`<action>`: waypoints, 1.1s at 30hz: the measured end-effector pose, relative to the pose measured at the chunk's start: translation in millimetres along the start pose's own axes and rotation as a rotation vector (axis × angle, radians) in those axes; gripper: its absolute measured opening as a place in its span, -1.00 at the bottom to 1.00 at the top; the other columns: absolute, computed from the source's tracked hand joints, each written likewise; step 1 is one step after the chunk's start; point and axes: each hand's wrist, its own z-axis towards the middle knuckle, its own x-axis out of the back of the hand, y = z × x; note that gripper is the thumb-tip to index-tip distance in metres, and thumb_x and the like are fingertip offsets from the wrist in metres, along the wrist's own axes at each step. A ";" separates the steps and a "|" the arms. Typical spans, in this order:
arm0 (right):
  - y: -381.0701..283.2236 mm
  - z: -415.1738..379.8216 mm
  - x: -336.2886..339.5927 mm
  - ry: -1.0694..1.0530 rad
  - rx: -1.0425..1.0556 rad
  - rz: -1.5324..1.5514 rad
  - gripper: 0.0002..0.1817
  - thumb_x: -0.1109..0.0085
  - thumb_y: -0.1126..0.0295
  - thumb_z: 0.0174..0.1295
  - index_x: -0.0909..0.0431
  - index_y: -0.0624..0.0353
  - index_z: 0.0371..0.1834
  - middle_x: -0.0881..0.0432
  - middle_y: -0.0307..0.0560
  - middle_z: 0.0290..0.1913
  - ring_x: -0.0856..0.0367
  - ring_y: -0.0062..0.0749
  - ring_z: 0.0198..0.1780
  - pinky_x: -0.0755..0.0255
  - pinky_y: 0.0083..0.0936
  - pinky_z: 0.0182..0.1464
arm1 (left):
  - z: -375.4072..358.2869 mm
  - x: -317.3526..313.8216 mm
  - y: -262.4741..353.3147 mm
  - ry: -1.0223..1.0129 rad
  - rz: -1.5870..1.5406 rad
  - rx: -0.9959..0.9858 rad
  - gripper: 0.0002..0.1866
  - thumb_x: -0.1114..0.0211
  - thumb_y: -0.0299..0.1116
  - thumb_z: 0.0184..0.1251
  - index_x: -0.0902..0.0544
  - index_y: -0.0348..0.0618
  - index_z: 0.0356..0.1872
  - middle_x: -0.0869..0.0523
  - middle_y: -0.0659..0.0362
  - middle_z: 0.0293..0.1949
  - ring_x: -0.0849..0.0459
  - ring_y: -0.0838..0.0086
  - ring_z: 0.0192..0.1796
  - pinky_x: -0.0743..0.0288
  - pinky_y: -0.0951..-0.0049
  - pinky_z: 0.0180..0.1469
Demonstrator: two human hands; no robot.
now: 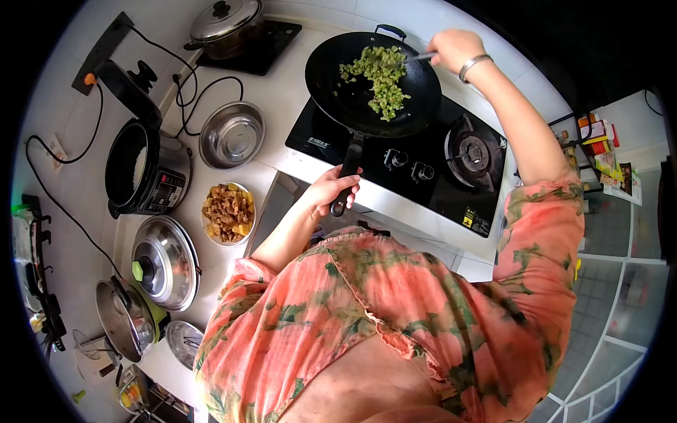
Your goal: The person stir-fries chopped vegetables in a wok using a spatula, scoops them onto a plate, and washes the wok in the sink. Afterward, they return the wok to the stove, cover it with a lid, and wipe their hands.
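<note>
A black wok (pixel 328 74) sits on the left burner of the black gas stove, with chopped green vegetables (pixel 386 88) heaped in its middle and far side. My left hand (pixel 335 192) is closed round the wok's long black handle (pixel 352 158), which points towards me. Beyond the wok's right rim, my right hand (pixel 455 48) grips a metal-handled spatula (pixel 420 57), whose head is among the vegetables and partly hidden by them. A silver bracelet (pixel 472 67) circles the right wrist.
Right of the wok is a bare burner (pixel 471 154). Left on the counter stand a steel bowl (pixel 233 135), a plate of meat and potato chunks (pixel 228 213), an open rice cooker (pixel 159 176) and a lid (pixel 166 262). A covered pot (pixel 226 32) is at the back left.
</note>
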 end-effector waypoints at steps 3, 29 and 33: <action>3.6 -10.3 1.2 -0.017 0.029 0.052 -0.73 -0.38 0.42 -0.21 -0.70 -0.03 -0.32 -0.68 -0.16 -0.39 -0.65 -0.27 -0.26 -0.50 -0.38 -0.20 | 0.4 0.5 -0.1 -0.003 0.000 0.007 -0.72 -0.19 -0.42 0.27 -0.39 -0.23 -0.05 -0.50 0.23 -0.53 -0.49 0.58 -0.63 -0.42 0.60 -0.61; -56.0 -34.2 17.4 0.130 0.325 0.099 -0.91 -0.20 0.38 -0.07 -0.66 0.10 -0.52 -0.61 -0.02 -0.52 -0.63 -0.16 -0.40 -0.48 -0.29 -0.36 | -1.1 -2.8 -0.5 0.012 -0.014 0.040 -0.68 -0.14 -0.42 0.30 -0.35 -0.21 0.04 -0.46 0.23 -0.48 -0.45 0.58 -0.62 -0.38 0.61 -0.60; -62.5 -7.5 -8.6 0.066 0.113 0.068 -0.88 -0.13 0.40 -0.02 -0.64 0.16 -0.52 -0.63 0.08 -0.46 -0.64 -0.08 -0.36 -0.52 -0.26 -0.30 | -1.3 -2.4 -0.6 0.016 0.005 0.030 -0.68 -0.14 -0.42 0.30 -0.35 -0.21 0.04 -0.47 0.22 -0.48 -0.45 0.57 -0.62 -0.39 0.60 -0.59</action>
